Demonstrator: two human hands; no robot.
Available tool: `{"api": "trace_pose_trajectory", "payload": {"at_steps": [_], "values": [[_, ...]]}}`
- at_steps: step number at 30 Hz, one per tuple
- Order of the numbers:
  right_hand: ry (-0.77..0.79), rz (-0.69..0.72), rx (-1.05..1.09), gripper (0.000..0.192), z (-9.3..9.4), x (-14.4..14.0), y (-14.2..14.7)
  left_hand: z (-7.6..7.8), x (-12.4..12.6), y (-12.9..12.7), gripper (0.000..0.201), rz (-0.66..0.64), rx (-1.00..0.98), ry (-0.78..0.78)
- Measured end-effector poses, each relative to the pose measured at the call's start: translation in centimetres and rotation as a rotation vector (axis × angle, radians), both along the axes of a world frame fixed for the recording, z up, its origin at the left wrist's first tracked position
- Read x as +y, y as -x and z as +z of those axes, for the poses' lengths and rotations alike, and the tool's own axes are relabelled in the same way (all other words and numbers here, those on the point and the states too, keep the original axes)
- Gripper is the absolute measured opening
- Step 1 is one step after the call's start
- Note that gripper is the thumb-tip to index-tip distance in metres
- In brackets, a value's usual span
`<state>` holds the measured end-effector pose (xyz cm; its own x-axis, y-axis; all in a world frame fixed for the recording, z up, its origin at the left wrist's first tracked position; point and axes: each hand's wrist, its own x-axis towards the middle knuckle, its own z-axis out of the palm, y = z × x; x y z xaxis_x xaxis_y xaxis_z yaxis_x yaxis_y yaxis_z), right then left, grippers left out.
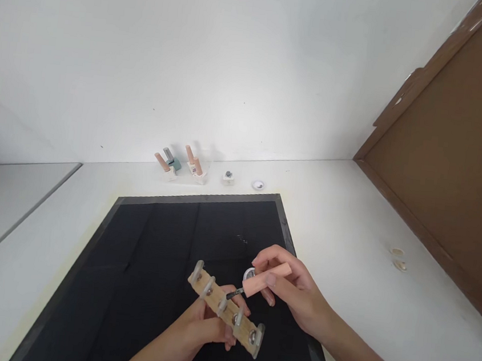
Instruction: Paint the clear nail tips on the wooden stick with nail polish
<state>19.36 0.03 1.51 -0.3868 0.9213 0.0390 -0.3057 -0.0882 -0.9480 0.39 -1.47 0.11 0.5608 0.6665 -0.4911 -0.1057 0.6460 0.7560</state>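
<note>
My left hand [197,332] grips a narrow wooden strip [215,299] from beneath, its fingers closed around the back. Several clear, pale false nails [239,318] stand in a row along the strip, which slants down to the right. Between thumb and fingers, my right hand [304,295] pinches a nail polish brush [268,277] by its peach cap-handle. The dark bristles reach the middle nail; whether they touch it I cannot tell. A small round silvery thing [249,273] shows behind the handle, partly hidden by it and the right hand.
A black mat [161,241] with taped edges lies on the white table. Behind it stand peach-capped polish bottles [197,168], a grey-capped bottle [172,160], an uncapped bottle [228,178] and a small white dish [258,185]. Two small oval pieces [399,266] lie near the brown cardboard panel [455,145].
</note>
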Motion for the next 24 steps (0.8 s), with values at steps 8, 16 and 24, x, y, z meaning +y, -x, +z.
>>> {"api": "trace_pose_trajectory", "payload": {"at_steps": [8, 16, 24], "values": [[-0.003, 0.062, -0.003, 0.016, -0.1, 0.1, -0.2, 0.1, 0.2, -0.1, 0.027, -0.015, -0.051, -0.017], [-0.029, 0.126, -0.001, 0.012, 0.6, 0.0, -0.2, 0.0, 0.2, -0.1, 0.027, -0.001, -0.009, 0.018], [-0.064, 0.114, -0.056, 0.014, 1.0, 0.0, 0.0, 0.2, 0.3, -0.1, 0.028, -0.026, 0.007, -0.006]]}}
